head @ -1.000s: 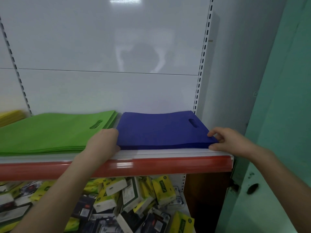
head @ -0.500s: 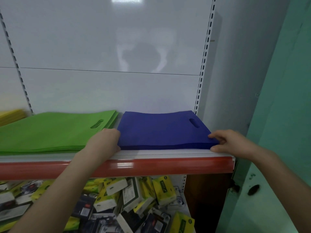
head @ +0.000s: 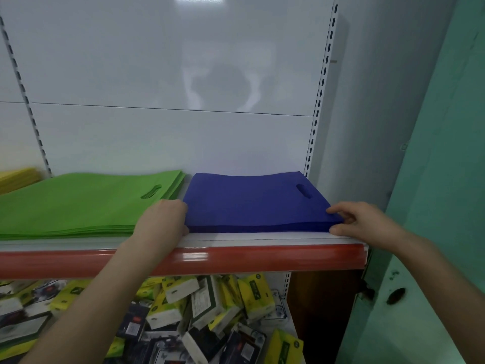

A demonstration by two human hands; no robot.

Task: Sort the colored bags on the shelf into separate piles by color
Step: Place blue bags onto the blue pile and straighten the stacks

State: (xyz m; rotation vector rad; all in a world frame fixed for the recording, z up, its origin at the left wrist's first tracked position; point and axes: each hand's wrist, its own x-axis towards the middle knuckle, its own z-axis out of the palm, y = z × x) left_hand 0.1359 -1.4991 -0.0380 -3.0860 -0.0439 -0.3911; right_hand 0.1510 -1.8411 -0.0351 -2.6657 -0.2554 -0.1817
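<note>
Barely anything has shifted over the last second: both hands stay at the front corners of the blue pile (head: 249, 203), and only the right hand's upper fingers have settled a little lower on their corner.

That pile lies flat at the right end of the shelf (head: 236, 258), handle slot toward the back right, with its front edge just behind the shelf's white lip and red strip. Its right side runs close to the slotted upright (head: 315, 127), so there is little room that way, and its back reaches nearly to the white panel. To the left, a narrow gap separates it from the green pile (head: 78, 203).

In that gap sits the left hand (head: 162, 222), fingers held close together and curled against the blue pile's front left corner, the thumb tip showing at the bottom edge. At the front right corner, the right hand (head: 364, 222) pinches the stack, with spread fingers on top and the thumb along its lower front edge.

Farther left, a yellow pile (head: 15, 177) shows at the frame's edge. Below the shelf lie jumbled packets (head: 210, 311), and a green wall (head: 433, 206) stands on the right.
</note>
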